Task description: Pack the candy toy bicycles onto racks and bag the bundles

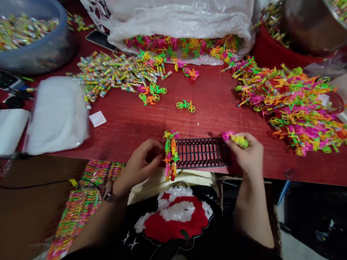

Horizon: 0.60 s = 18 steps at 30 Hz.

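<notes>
A black plastic rack (201, 152) lies at the table's front edge, with several colourful toy bicycles (170, 156) standing across its left end. My left hand (145, 162) is beside that end, its fingers curled; whether they touch the rack or hold anything is hidden. Over the rack's right end, my right hand (248, 152) is closed on a small toy piece (235, 139), pink at one end and yellow-green at the other. A single green and yellow toy bicycle (186, 105) lies behind the rack, and a few more (150, 93) are to its left.
Wrapped sticks (114, 73) are heaped at the back left, near a blue basin (32, 56). Mixed bicycles and sticks (295, 103) pile up at right. A white sack (182, 22) spills bicycles at the back. Plastic bags (59, 115) and a small paper (98, 119) lie left.
</notes>
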### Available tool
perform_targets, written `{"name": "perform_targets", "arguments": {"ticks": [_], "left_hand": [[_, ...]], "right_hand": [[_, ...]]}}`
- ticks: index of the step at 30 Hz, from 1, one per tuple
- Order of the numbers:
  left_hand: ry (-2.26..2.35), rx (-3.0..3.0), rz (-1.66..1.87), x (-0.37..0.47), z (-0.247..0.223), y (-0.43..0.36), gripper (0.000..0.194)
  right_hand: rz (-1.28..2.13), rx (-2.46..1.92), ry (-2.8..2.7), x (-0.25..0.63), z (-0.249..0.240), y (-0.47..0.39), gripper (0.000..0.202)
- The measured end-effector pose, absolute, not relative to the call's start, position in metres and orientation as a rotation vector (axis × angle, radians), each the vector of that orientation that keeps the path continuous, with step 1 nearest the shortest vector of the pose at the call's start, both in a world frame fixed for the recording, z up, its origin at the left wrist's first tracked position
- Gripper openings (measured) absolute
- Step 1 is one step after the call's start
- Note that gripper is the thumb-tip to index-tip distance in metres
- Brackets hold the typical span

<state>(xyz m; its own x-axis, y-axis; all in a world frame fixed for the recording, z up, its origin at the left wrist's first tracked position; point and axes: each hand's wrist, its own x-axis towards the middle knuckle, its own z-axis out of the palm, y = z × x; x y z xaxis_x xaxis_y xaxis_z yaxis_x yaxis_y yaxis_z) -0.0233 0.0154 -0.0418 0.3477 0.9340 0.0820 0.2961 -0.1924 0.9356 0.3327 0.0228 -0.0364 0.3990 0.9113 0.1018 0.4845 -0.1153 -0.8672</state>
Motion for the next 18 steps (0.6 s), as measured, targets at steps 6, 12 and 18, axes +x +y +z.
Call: {"name": "perform_targets", "arguments": {"ticks": [6,12,18], "left_hand": [[1.091,1.779,0.831,-0.009,-0.060,0.022,0.029],[1.148,1.985,0.790,-0.009,-0.063,0.025,0.009],[1.155,2.068,0.718,-0.009,-0.065,0.030,0.010]], "right_hand": [[1.001,-1.235,-1.593,0.225,-0.038,0.033,0.015],[0.710,-1.309,-1.787,0.205,-0.060,0.044,0.011],[0.487,-1.385,-2.064,0.207,-0.054,0.044,0.028]]}}
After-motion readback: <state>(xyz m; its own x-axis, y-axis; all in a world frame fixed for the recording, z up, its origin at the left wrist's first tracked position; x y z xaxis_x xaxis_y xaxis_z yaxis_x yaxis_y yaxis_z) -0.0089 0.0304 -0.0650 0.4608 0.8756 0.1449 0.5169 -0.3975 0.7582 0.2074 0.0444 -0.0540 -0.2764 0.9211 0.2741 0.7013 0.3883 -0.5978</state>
